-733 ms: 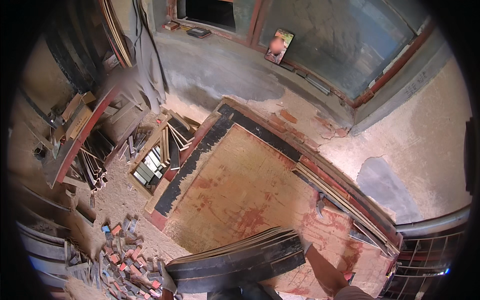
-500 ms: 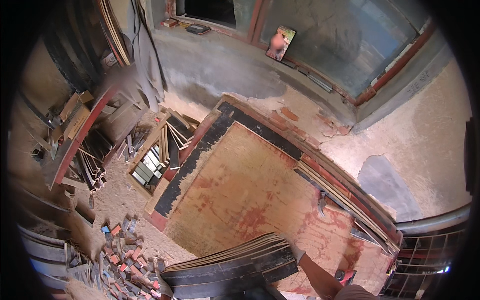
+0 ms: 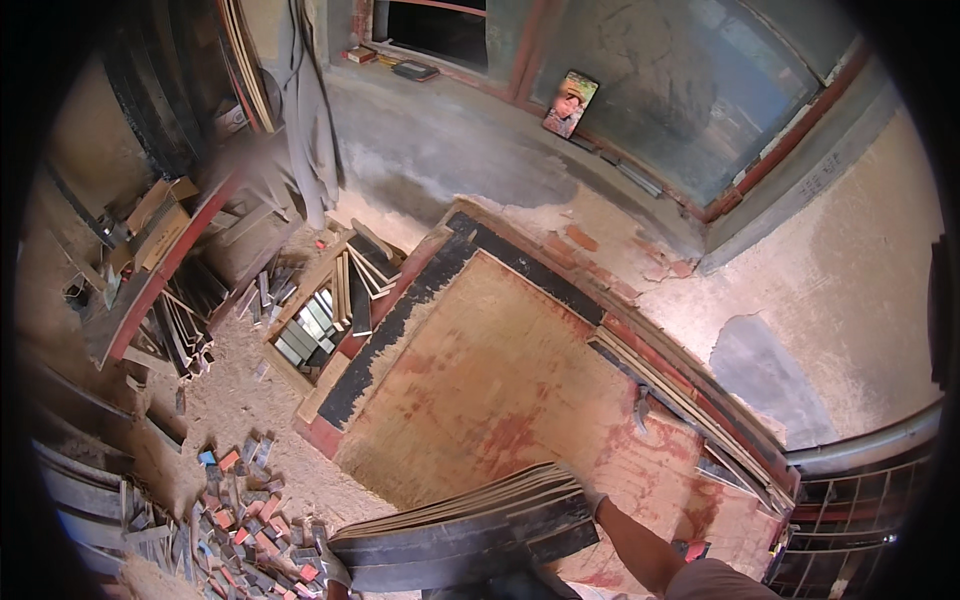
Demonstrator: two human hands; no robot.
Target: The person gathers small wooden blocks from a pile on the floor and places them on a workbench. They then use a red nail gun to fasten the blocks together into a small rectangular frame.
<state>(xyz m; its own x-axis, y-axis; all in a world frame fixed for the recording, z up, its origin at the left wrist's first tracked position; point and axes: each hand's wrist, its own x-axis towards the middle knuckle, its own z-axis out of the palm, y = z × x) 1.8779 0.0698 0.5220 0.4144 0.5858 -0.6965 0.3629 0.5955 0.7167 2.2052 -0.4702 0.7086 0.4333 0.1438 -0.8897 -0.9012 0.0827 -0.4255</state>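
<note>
A thick stack of dark-faced plywood strips point(image 3: 450, 545), pale along their layered edges, lies across the lower middle in front of me. My right hand point(image 3: 592, 494), seemingly gloved, is closed round the stack's right end. At the left end is my left hand point(image 3: 337, 570), also looking gloved and pressed against the strip ends; most of its fingers are hidden. Beyond the stack spreads a worn wooden worktable point(image 3: 470, 370) with reddish stains and a black border. A hammer-like tool point(image 3: 641, 408) rests near its right side.
Long thin strips point(image 3: 680, 405) line the table's right edge. Left of the table stands a wooden frame point(image 3: 290, 350) with offcuts. Several small blocks point(image 3: 250, 525) are heaped on the dusty floor at lower left. A phone-like screen point(image 3: 571, 103) leans on the window sill.
My view has shifted slightly, so the room sits a little lower and farther right. More of my left hand shows at the stack's left end. The stack stays between my hands.
</note>
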